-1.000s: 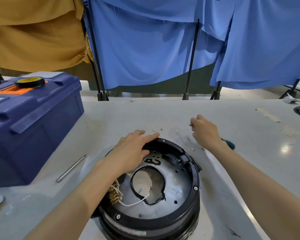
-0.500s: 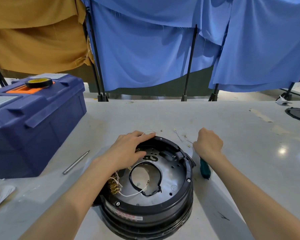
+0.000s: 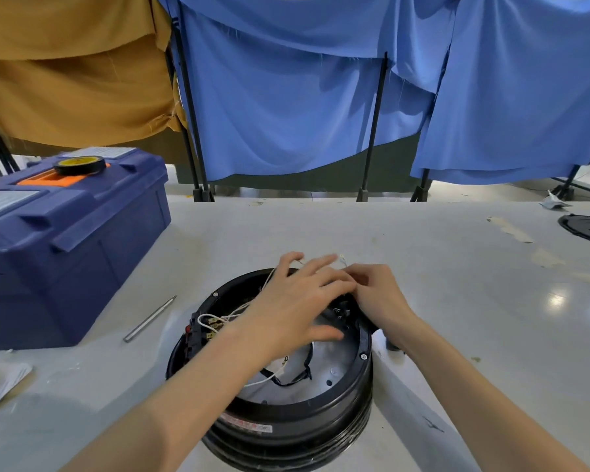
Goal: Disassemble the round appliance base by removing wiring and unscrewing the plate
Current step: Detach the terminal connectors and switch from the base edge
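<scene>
Round appliance base (image 3: 286,403) sits open side up on the near-centre of the table (image 3: 423,267), just right of the blue toolbox (image 3: 72,250).

Handling (judged): the black housing looks rigid and fairly heavy, and should stay put under one steadying palm. Hold it by the rim. The metal plate (image 3: 334,362) inside is stiff. The white wires (image 3: 218,318) are thin and limp, and easily torn at the terminal block (image 3: 195,332), so grip them close to the connectors.

Left hand (image 3: 297,308): fingers spread over the far half of the base, gripping nothing that I can see. Right hand (image 3: 378,298): fingers curled at the far rim, apparently pinching a wire end. The contact is partly hidden by the left fingers.

Change from half a second ago: the right hand has left the table beside the base and come in to meet the left. The wires are now drawn up toward the far rim. The steel rod (image 3: 149,319) has not moved.
</scene>
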Demonstrator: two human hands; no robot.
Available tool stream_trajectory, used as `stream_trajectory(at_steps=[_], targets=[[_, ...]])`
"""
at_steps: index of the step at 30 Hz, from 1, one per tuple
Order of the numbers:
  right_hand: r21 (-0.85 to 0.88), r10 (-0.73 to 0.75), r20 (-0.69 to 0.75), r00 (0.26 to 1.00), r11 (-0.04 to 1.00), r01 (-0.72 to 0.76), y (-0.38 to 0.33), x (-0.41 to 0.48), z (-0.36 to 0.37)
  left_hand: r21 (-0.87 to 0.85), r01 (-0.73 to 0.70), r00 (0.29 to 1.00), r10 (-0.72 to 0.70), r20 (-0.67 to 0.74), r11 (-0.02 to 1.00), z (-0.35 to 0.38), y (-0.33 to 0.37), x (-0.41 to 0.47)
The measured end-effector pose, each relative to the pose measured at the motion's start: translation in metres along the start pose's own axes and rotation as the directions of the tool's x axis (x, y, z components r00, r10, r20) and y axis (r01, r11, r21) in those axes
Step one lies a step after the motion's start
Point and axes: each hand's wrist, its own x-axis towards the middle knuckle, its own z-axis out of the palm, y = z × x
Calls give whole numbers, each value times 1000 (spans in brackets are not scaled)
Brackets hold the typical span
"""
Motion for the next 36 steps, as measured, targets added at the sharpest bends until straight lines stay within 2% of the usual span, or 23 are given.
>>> stream_trajectory(at_steps=[3,7,14,20,23,27,36], targets=[[206,64,61,996,976,-75,4,-4,2,97,-52,998,56,-39,994,4,7,7],[317,69,90,994,944,-94,8,-6,1,171,-124,992,128,-14,977,9,11,14],[299,24,134,991,952,-64,9,-5,4,202,-183,983,183,18,962,10,10,16],[227,-36,176,984,974,-5,18,-1,2,434,-308,940,342,0,847,15,6,16],[288,-74,182,980,957,19,22,-5,2,519,-349,911,413,-9,781,19,0,15],[382,-86,195,977,924,5,24,-8,4,545,-374,887,462,-28,750,26,-5,17],[325,-74,146,987,945,23,24,-8,5,580,-376,865,499,-61,723,35,0,22]])
